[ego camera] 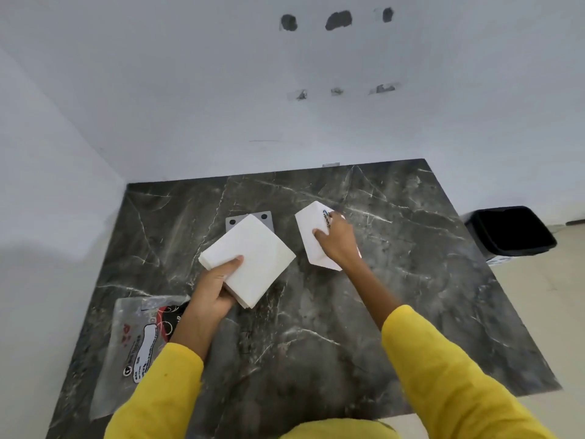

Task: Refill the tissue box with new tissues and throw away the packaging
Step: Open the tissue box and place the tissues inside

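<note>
My left hand grips a thick stack of white tissues by its near corner, held just above the dark marble table. A grey plate with two dark holes lies flat behind the stack, mostly covered by it. To the right, my right hand rests on top of the white tissue box, fingers curled over its printed edge. The clear plastic packaging with red and black print lies flat at the table's near left.
A black waste bin stands on the floor beyond the table's right edge. White walls close in the table at the back and on the left.
</note>
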